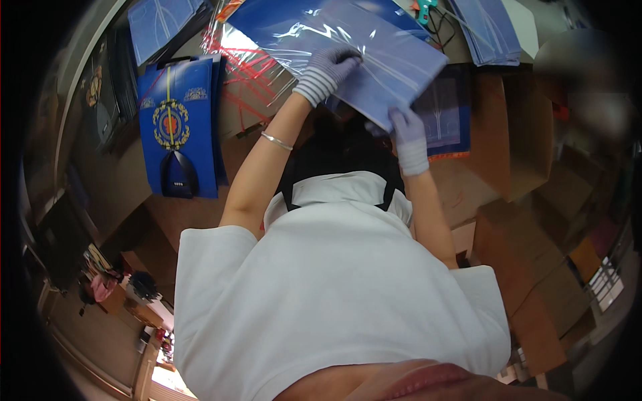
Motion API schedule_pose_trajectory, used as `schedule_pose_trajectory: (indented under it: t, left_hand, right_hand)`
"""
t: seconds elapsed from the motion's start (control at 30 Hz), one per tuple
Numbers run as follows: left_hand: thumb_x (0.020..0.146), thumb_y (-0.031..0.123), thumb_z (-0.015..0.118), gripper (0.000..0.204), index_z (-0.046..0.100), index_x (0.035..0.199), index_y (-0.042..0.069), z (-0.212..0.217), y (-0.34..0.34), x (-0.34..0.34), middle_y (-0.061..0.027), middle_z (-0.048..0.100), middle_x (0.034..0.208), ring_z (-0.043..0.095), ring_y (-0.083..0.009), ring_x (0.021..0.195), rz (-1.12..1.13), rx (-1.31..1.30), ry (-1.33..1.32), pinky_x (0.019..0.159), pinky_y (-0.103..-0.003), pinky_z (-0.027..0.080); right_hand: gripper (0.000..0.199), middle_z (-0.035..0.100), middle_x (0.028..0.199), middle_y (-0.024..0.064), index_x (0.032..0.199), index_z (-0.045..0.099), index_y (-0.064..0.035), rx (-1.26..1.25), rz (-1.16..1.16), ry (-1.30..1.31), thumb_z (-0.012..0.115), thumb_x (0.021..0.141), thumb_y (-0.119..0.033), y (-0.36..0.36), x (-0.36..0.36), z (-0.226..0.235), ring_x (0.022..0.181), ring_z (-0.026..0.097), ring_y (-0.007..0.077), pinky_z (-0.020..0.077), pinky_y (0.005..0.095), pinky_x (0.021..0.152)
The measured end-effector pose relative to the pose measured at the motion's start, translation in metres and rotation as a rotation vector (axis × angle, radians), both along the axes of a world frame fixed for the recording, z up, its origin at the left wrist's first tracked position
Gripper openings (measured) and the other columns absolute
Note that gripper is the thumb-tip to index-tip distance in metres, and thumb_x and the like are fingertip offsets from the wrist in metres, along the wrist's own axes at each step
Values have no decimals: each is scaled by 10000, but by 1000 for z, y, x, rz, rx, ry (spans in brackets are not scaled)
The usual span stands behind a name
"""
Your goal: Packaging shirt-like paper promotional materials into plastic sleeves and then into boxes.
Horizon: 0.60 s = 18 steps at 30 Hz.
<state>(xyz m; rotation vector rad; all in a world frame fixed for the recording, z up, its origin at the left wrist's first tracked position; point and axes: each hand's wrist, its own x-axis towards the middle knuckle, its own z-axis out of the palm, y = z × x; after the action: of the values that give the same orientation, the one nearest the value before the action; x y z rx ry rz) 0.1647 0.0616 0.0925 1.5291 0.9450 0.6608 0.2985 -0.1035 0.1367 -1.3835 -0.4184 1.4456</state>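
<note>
A flat pale-blue panel (pixel 391 73) under shiny, creased clear plastic lies tilted in front of me, over a darker blue sheet (pixel 267 19). Both my hands wear pale lilac gloves with striped cuffs. My left hand (pixel 334 67) is over the panel's left part, its fingers bunched in a pinch at the plastic. Whatever sits between those fingertips is too small to make out. On the near right edge, my right hand (pixel 406 134) grips the panel, thumb on top and the other fingers partly hidden beneath.
Red strips (pixel 251 63) and clear film lie left of the panel. A blue decorated bag (pixel 179 127) with a black handle is farther left. Pale-blue sheets (pixel 488 33) and a teal glue gun (pixel 425 10) with a dark cord are at far right. An open cardboard box (pixel 511 134) stands right.
</note>
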Motion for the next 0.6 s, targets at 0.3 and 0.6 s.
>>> schedule_pose_trajectory:
  t: [0.3,0.6]
  left_hand:
    - [802,124,543,200,594,953,5,-29,-10,-52,-96,615,854,584,-155,803,38,-143,108,753,-268,465]
    - [831,164,523,217,600,981,28,-75,-42,-80,-85,628,910,594,-173,843,215,-62,246,780,-268,449]
  right_hand:
    - [356,598,966,173,1077,492,41,-241,847,196,523,865,-242,126,7,-83,819,620,285,538,373,675]
    - [336,610,668,152,758,567,15,-367,907,-357,510,859,-300,141,-11,-97,499,593,231,477,314,466]
